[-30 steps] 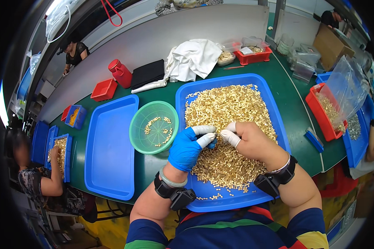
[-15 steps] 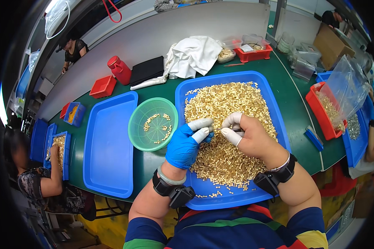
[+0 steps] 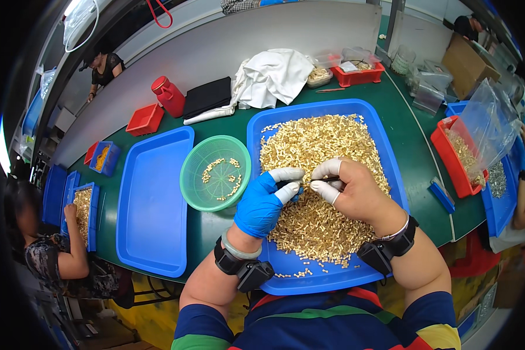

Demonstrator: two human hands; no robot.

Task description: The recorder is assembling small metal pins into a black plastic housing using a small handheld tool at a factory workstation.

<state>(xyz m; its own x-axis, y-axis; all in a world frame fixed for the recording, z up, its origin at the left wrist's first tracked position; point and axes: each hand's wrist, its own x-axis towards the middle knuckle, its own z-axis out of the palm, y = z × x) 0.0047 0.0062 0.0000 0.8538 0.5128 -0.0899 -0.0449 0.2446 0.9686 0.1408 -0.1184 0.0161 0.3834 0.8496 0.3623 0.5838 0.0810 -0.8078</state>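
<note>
My left hand (image 3: 261,201), in a blue glove with white covers on thumb and forefinger, pinches a small brass-coloured piece, mostly hidden by the fingertips. Close against it, my right hand (image 3: 353,189) has white fingertip covers and pinches a thin dark rod-like tool (image 3: 334,179). The tool's tip points left at the piece in the left fingers. Both hands are over a large blue tray (image 3: 395,175) heaped with small brass-coloured, dumbbell-shaped pieces (image 3: 321,137). Left of the tray, a green mesh basket (image 3: 186,181) holds several similar pieces.
Further left lies another blue tray (image 3: 151,204). Along the back are a red bin (image 3: 144,120), a red flask (image 3: 168,98), folded black cloth (image 3: 207,100), white cloth (image 3: 272,76) and a red box (image 3: 359,76). A red bin (image 3: 458,156) stands right. A person (image 3: 55,251) sits far left.
My hands have hardly moved; the fingertips have come slightly closer together, with the dark tool's tip nearer the left fingertips. The view has shifted a little.
</note>
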